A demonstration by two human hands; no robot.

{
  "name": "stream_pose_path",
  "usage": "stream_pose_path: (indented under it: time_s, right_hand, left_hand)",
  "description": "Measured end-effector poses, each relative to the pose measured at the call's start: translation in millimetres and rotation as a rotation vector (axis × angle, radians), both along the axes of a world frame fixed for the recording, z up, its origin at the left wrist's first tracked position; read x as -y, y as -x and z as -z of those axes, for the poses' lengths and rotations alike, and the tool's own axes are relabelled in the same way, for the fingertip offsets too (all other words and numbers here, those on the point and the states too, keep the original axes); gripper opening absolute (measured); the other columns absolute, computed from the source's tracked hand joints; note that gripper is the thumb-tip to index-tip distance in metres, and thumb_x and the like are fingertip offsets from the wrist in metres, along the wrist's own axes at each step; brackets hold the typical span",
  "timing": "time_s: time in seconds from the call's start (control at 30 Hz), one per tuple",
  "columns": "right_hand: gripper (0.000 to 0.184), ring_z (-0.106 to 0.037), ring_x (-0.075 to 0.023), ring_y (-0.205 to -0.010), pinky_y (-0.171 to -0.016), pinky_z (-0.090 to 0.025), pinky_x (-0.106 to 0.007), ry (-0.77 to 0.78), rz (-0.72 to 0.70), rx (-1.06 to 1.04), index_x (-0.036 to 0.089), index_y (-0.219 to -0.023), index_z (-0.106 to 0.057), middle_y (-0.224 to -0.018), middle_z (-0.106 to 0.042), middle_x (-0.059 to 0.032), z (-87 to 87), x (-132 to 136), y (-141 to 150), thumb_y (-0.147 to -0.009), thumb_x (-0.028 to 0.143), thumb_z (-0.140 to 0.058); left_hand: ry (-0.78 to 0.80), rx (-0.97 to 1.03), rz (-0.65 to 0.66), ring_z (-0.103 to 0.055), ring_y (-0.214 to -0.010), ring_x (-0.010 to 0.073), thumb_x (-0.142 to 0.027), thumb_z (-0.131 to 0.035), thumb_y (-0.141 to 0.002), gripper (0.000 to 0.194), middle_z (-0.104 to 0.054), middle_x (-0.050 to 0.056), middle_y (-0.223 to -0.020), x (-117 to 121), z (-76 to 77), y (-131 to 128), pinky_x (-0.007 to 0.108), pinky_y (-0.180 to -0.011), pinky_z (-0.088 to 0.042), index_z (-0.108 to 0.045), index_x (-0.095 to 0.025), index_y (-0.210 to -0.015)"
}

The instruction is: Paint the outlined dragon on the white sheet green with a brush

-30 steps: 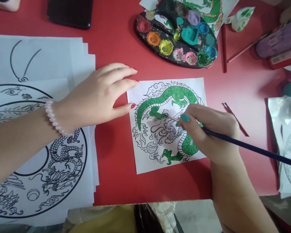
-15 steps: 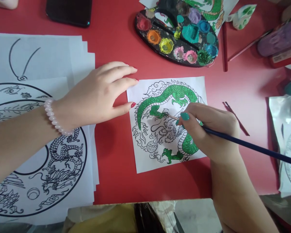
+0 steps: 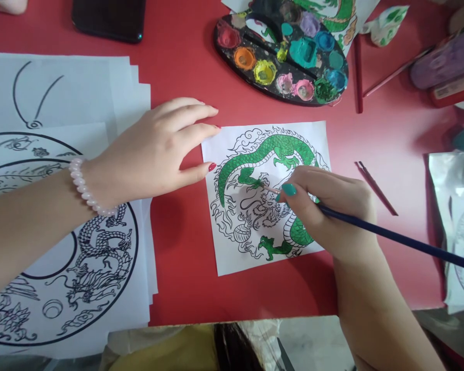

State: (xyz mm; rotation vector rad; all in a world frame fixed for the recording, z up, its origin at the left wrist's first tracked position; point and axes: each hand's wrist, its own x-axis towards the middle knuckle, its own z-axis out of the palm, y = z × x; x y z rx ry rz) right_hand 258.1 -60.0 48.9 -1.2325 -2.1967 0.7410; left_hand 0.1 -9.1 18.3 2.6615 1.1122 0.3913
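A small white sheet with a dragon drawing point(image 3: 255, 226), partly painted green, lies on the red table point(image 3: 185, 288). My right hand point(image 3: 332, 211) is closed round a thin dark-blue paintbrush point(image 3: 394, 237), and the brush tip touches the drawing near the dragon's head. My left hand point(image 3: 154, 149) lies flat on the table with its fingers stretched out. Its fingertips press the sheet's left edge. A pale bead bracelet point(image 3: 85, 188) circles that wrist.
A black palette point(image 3: 282, 56) with several wells of colour sits beyond the sheet. A stack of larger printed sheets point(image 3: 62, 216) covers the left side. A dark phone point(image 3: 108, 18) lies at the far edge. Paint bottles point(image 3: 444, 67) and another print point(image 3: 460, 226) stand at the right.
My right hand and the brush tip have shifted slightly left across the drawing. My left hand has stayed put.
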Motion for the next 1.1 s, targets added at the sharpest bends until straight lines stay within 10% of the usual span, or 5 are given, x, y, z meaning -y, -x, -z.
stream_pose_path:
  time_s: [0.8,1.1]
  right_hand:
    - [0.03,-0.042,-0.0065,-0.049,-0.046,-0.033,-0.025,-0.022,0.122,-0.061,0.018,-0.063,-0.055,-0.054,-0.047,0.0019,-0.9,-0.6,-6.6,-0.09,0.029,-0.05]
    - [0.014,-0.057,-0.01,-0.058,-0.057,-0.047,-0.026,0.025,0.586,-0.439,0.02,-0.091,-0.05,-0.067,-0.064,0.001,28.0,-34.8,-35.3,-0.077,0.02,-0.056]
  left_hand:
    - [0.058,0.013,-0.023,-0.036,-0.134,0.03,-0.045,-0.043,-0.091,0.047,-0.044,0.011,-0.142,1.0,-0.7,1.2,0.051,-0.114,-0.03,-0.051,-0.017,-0.128]
    - [-0.033,-0.004,-0.018,-0.037,-0.133,0.0295,-0.036,-0.045,-0.091,0.041,-0.044,0.015,-0.141,3.0,-1.6,0.7,0.053,-0.108,-0.038,-0.052,-0.013,-0.125]
